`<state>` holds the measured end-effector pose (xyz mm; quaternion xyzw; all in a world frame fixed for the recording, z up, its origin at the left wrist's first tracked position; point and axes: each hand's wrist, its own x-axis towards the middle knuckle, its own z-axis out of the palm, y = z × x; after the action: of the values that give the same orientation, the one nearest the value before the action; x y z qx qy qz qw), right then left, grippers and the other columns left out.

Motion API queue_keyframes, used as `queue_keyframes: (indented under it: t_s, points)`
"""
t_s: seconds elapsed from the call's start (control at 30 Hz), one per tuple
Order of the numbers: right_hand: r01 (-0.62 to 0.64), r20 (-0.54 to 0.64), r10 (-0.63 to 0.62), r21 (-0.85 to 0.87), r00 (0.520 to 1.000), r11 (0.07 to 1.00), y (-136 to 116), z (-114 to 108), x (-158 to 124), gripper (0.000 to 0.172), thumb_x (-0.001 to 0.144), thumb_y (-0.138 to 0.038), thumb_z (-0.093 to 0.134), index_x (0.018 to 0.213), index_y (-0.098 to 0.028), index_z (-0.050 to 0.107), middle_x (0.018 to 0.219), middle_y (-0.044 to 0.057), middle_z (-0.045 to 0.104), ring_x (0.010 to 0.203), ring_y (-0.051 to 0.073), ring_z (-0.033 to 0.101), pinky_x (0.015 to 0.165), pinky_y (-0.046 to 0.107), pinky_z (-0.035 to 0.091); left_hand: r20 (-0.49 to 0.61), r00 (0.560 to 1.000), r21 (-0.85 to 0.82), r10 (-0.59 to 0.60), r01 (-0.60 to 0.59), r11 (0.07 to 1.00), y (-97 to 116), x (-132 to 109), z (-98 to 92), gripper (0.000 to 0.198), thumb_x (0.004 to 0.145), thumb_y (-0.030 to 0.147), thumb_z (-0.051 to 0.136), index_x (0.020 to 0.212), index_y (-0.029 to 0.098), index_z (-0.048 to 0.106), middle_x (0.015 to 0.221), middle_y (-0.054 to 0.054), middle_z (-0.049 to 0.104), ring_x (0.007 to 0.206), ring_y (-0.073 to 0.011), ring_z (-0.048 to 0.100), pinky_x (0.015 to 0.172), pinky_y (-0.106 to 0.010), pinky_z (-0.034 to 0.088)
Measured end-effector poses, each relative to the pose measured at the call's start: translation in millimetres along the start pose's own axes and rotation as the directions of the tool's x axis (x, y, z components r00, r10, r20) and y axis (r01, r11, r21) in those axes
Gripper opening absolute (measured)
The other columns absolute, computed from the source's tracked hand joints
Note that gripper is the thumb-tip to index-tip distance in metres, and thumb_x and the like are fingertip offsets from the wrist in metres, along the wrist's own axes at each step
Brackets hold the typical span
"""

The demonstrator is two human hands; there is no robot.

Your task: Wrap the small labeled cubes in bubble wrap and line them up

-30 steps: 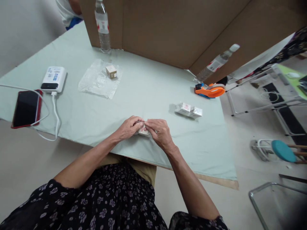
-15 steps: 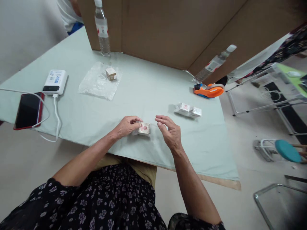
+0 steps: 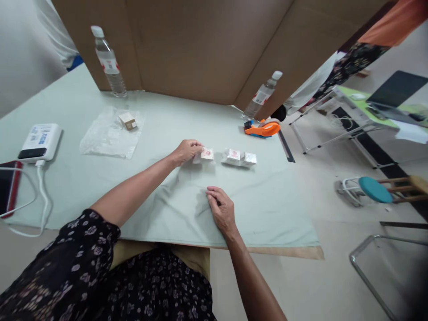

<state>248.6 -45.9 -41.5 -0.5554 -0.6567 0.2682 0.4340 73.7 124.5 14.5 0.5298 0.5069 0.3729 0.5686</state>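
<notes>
My left hand [image 3: 187,152] pinches the wrapped end of a small box in clear plastic [image 3: 207,154], which has a red print on its pale top. Just right of it, two more small plastic-wrapped boxes [image 3: 233,156] sit side by side on the cloth. My right hand [image 3: 222,210] is nearer the table's front edge, loosely curled with a gap between thumb and fingers; nothing shows in it. At the left, a small brown and white box [image 3: 128,121] rests on a flat sheet of clear bubble wrap [image 3: 109,138].
An orange tape dispenser [image 3: 264,128] lies at the table's right side. Two water bottles [image 3: 112,71] stand by a tall cardboard panel [image 3: 190,53]. On the left are a white power bank [image 3: 40,140], its cable and a phone [image 3: 8,187].
My left hand has carried the wrapped box forward, close to the two other wrapped boxes. My right hand has drawn back toward the front edge and curled. The head view has shifted.
</notes>
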Motion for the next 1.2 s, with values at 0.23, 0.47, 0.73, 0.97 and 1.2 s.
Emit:
queue_keyframes:
  t_s: [0.23,0.47,0.73,0.97,1.2]
  points:
    - [0.000,0.007,0.000,0.001,1.000,1.000,-0.1,-1.5,-1.4,0.020,0.092,-0.024,0.054,0.095,-0.024,0.075,0.110,0.010,0.073,0.104,0.022,0.069,0.095,0.039,0.055,0.023,0.999,0.129,-0.029,0.025,0.991,-8.2,45.3,39.5,0.016,0.074,0.021,0.062,0.084,0.013,0.073,0.064,0.000,0.060,0.054,-0.0102,0.045,0.058,-0.025,0.040]
    - [0.022,0.008,-0.022,0.012,1.000,1.000,3.3,-2.7,-0.3,0.019,0.093,-0.025,0.055,0.095,-0.024,0.074,0.109,0.010,0.074,0.104,0.022,0.070,0.096,0.040,0.056,-0.053,0.998,0.283,0.029,-0.013,0.959,-10.7,43.9,33.8,0.043,0.081,0.027,0.065,0.121,0.011,0.066,0.098,-0.009,0.069,0.081,-0.0177,0.061,0.077,-0.029,0.048]
    - [0.077,-0.051,-0.079,-0.039,0.996,0.996,8.2,-5.5,6.6,0.016,0.091,-0.032,0.059,0.094,-0.027,0.074,0.106,0.010,0.075,0.102,0.027,0.070,0.093,0.049,0.057,-0.038,0.927,0.629,0.373,-0.267,0.730,-34.6,-49.0,-37.6,0.038,0.079,0.021,0.064,0.117,0.020,0.067,0.125,-0.011,0.066,0.122,-0.0274,0.055,0.112,-0.044,0.038]
    - [0.169,0.147,-0.156,-0.081,0.977,0.982,-46.5,52.1,103.5,0.020,0.087,-0.033,0.059,0.096,-0.024,0.074,0.113,0.010,0.073,0.096,0.024,0.070,0.069,0.036,0.058,-0.302,0.871,0.920,0.389,0.159,0.358,-59.8,-115.4,-184.8,0.051,0.074,0.008,0.057,0.125,0.015,0.065,0.135,-0.019,0.058,0.128,-0.0371,0.047,0.103,-0.052,0.039]
    - [0.080,0.304,0.013,-0.291,0.952,0.953,-111.2,207.8,232.4,0.051,0.079,-0.041,0.069,0.122,-0.014,0.062,0.129,0.019,0.065,0.108,0.030,0.066,0.095,0.044,0.051,-0.216,0.882,0.961,0.419,0.117,0.250,-68.1,-94.0,-225.5,0.029,0.082,0.006,0.049,0.094,0.014,0.074,0.118,-0.019,0.066,0.116,-0.0340,0.055,0.097,-0.050,0.037]
